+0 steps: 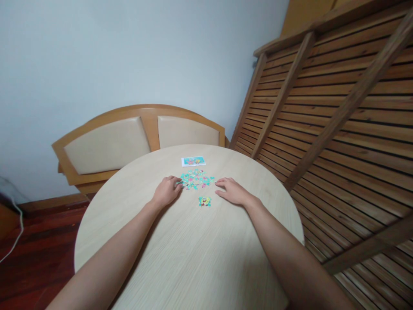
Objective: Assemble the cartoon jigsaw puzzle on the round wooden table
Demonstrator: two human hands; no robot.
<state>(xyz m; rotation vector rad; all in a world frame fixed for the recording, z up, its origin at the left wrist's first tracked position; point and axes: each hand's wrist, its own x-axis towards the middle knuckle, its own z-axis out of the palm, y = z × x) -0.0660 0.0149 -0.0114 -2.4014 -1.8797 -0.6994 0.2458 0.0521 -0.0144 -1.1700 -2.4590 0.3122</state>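
Observation:
A loose pile of jigsaw puzzle pieces [195, 179], mostly turquoise with some pink, lies on the round table [180, 254]. At the pile's left edge is my left hand [167, 190], fingers bent and reaching onto the outermost pieces; nothing shows lifted in it. My right hand [232, 190] rests at the right edge, fingers apart, its fingertips close by a piece there. Nearer to me, between the hands, sits a small joined puzzle section [204, 201] with a yellow cartoon face. Beyond the pile lies a picture card [193, 161] with cartoon figures on turquoise.
Behind the table a wooden headboard with cream panels [108, 146] stands against the pale wall [138, 56]. A large slatted wooden frame [338, 116] leans along the right side. A white cable [21, 224] hangs at the left above the red-brown floor [48, 245].

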